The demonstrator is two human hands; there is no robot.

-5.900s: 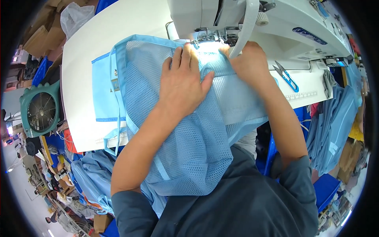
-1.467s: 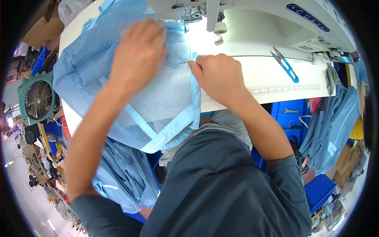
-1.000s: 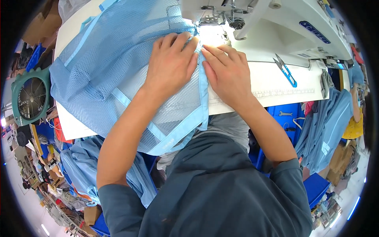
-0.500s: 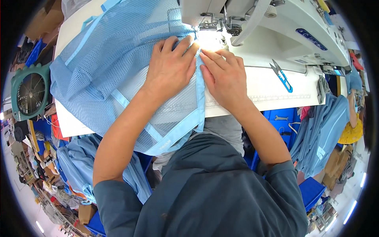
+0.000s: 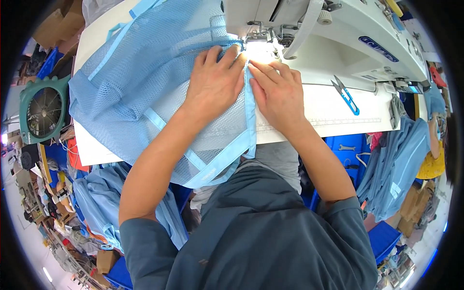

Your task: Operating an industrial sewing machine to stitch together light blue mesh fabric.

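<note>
- My left grip (image 5: 212, 87) lies palm down on the light blue mesh piece (image 5: 121, 92), its fingers a little apart and bent, closed around nothing that I can see.
- My right grip (image 5: 280, 99) is just beside it, fingertips and thumb at the pale blue binding strip (image 5: 251, 113) on the mesh's right edge; I cannot tell whether it pinches the strip or only presses on it.
- The mesh piece spreads over the left part of the white tabletop (image 5: 333, 108), bunched in soft folds at the left, and its near corner, trimmed with a pale blue band (image 5: 224, 158), hangs over the near edge in front of me.
- The far end of the strip reaches the foot of the white sewing machine (image 5: 270, 14), where a bright light washes out the detail just beyond my fingertips.
- Well to the right of both hands, blue-handled snips (image 5: 349, 102) lie with their points toward the far side.
- Nearer than the snips, ruler markings (image 5: 319, 124) run along the tabletop.
- A crumpled gray cloth (image 5: 397, 111) sits at the tabletop's right end.
- Below the near edge on the right, a blue tray (image 5: 340, 158) holds a wrench (image 5: 346, 147).
- Blue garments (image 5: 394, 166) hang at the right, and a green fan (image 5: 44, 111) stands at the far left.
</note>
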